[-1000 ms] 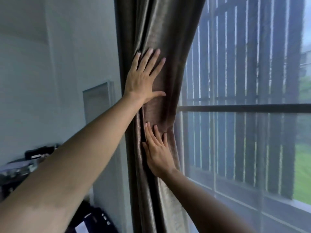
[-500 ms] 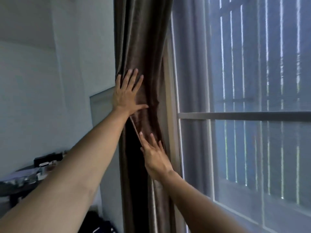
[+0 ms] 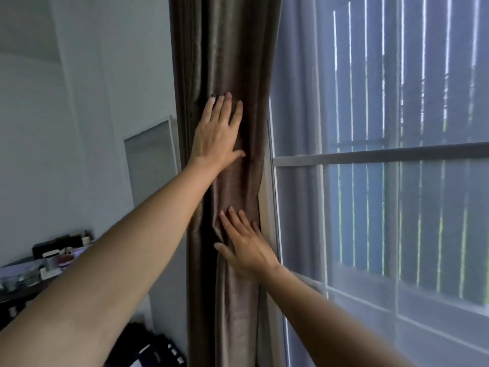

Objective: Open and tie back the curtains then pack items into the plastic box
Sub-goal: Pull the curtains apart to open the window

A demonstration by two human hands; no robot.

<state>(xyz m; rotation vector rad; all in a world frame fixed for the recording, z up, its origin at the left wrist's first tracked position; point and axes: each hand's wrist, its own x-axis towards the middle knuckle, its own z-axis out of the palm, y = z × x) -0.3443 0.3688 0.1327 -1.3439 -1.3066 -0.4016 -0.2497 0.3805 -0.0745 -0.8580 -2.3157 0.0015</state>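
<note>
A brown shiny curtain [image 3: 230, 49] hangs bunched in folds at the left edge of the window. My left hand [image 3: 218, 136] lies flat on it at mid height, fingers straight and pointing up. Lower down, my right hand [image 3: 244, 247] presses flat against the same folds, fingers spread. Neither hand grips the fabric. No tie-back and no plastic box is in view.
A sheer white curtain [image 3: 299, 102] covers the window [image 3: 383, 154] to the right, with vertical slats outside. A white wall panel [image 3: 152, 160] stands left of the curtain. A dark table [image 3: 23, 284] with several small items sits at lower left.
The brown curtain has been pushed left into a tight bunch, and more of the window shows. Both hands stayed flat on the fabric while the view shifted.
</note>
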